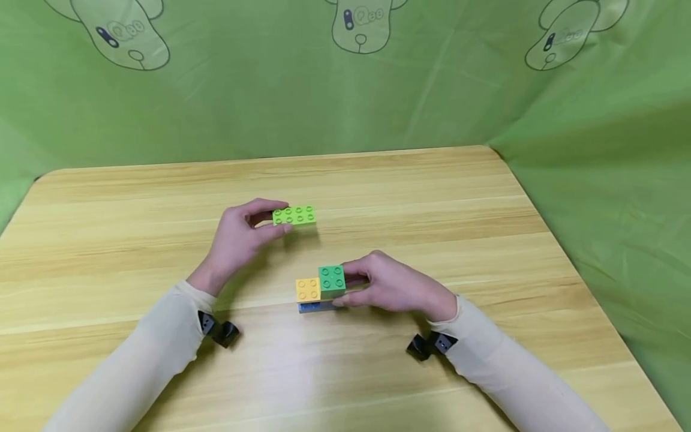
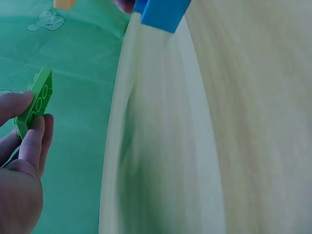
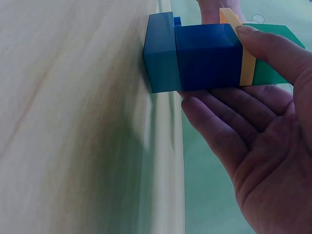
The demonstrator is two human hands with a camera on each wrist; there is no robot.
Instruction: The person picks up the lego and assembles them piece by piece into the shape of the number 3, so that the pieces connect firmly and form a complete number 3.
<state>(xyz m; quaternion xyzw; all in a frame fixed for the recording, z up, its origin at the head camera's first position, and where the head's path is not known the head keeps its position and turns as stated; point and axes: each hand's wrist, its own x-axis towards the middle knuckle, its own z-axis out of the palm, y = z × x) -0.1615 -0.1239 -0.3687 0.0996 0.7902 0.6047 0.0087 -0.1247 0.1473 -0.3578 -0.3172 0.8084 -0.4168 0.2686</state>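
Observation:
My left hand (image 1: 232, 237) pinches a flat lime-green toy building brick (image 1: 302, 215) by its left end, studs upward, above the table. In the left wrist view, the hollow underside of this lime brick (image 2: 44, 97) shows. To the right and nearer, my right hand (image 1: 396, 285) grips a stack of toy bricks between thumb and fingers. On top of it stand a square green brick (image 1: 332, 279) and, beside that, a yellow-orange plate (image 1: 308, 290). In the right wrist view, a dark blue brick (image 3: 209, 56) and a lighter blue brick (image 3: 162, 53) lie under the plate.
A wood-grain table (image 1: 459, 198) spreads beneath both hands. Behind and to the right hangs a green cloth (image 1: 259, 102) with printed cartoon heads. Small black devices (image 1: 227, 334) are strapped at both wrists. Whether the stack touches the table, I cannot tell.

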